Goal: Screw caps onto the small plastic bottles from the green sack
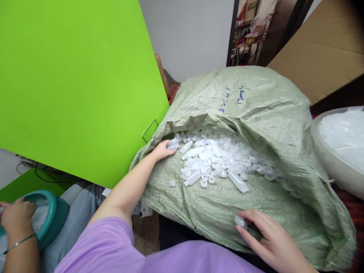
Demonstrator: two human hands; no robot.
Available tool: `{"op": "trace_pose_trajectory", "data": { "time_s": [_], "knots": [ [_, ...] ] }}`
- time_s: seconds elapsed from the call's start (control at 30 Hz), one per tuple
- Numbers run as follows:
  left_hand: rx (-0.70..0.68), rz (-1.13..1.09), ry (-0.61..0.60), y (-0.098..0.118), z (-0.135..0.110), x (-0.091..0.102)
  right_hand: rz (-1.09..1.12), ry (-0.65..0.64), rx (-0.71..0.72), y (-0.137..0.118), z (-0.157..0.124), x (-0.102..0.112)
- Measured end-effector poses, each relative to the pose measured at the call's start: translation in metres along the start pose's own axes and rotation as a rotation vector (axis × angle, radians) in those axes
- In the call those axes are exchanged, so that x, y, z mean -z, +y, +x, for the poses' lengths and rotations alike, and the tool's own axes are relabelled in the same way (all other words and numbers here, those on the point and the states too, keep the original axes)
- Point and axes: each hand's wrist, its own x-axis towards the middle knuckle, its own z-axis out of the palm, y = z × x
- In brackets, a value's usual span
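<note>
A large pale green woven sack (256, 102) lies with its mouth toward me. Many translucent white plastic tubes (238, 181) and small ring-like caps (204, 183) are heaped on its lower flap. At the heap's left edge, my left hand (165, 149) is closed around one or more translucent plastic tubes (173, 143). My right hand (265, 231) is low on the right, pinching a small translucent plastic piece (240, 222) between thumb and fingers, apart from the heap. A single loose cap (172, 183) sits on the flap below my left hand.
A bright green table (79, 83) with a wire handle (150, 131) stands at the left. A co-worker's hand (18, 218) is over a teal basin (52, 216) at lower left. At right are a white tub (327, 148) of white pieces and a cardboard box (327, 49).
</note>
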Motion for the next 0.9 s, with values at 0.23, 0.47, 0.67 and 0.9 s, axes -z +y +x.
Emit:
{"op": "trace_pose_trajectory", "data": {
  "time_s": [0.23,0.47,0.67,0.9],
  "knots": [
    [-0.032,0.033,0.006,0.02,0.02,-0.006,-0.03,0.005,-0.002,-0.003,0.0,-0.003],
    [-0.076,0.038,0.05,0.033,0.032,-0.007,-0.04,0.027,0.01,0.0,-0.001,-0.006],
    [-0.184,0.043,0.08,0.038,0.018,-0.012,-0.035,0.057,0.004,-0.001,-0.001,-0.004],
    [-0.251,0.091,-0.054,0.025,0.001,-0.005,0.006,0.128,-0.01,0.002,-0.001,-0.004]
  ]
}}
